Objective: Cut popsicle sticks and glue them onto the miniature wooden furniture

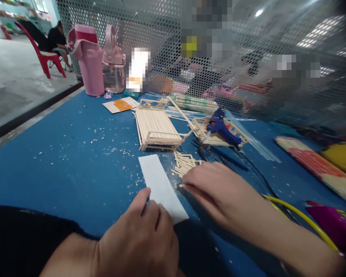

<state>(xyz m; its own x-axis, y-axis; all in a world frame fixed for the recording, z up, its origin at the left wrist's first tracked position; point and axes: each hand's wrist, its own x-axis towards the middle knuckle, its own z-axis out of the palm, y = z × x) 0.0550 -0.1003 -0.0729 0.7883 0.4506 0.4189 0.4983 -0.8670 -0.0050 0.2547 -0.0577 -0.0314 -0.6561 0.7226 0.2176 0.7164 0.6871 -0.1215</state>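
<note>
My left hand lies over the near end of a strip of white paper, its fingers curled and pressing on it; the thumb is hidden. Right of the strip, my right hand is closed in a pinch. A small pale tip, like the end of a short wooden stick, sticks out of its fingers. Just beyond that hand is a pile of short cut sticks. Behind the paper stands a small bed-like model made of thin wooden sticks.
A blue glue gun lies on another stick piece, with dark-handled pliers before it. Glue sticks, packed sticks and a yellow cable are at the right. A pink flask and bottle stand by the perforated screen.
</note>
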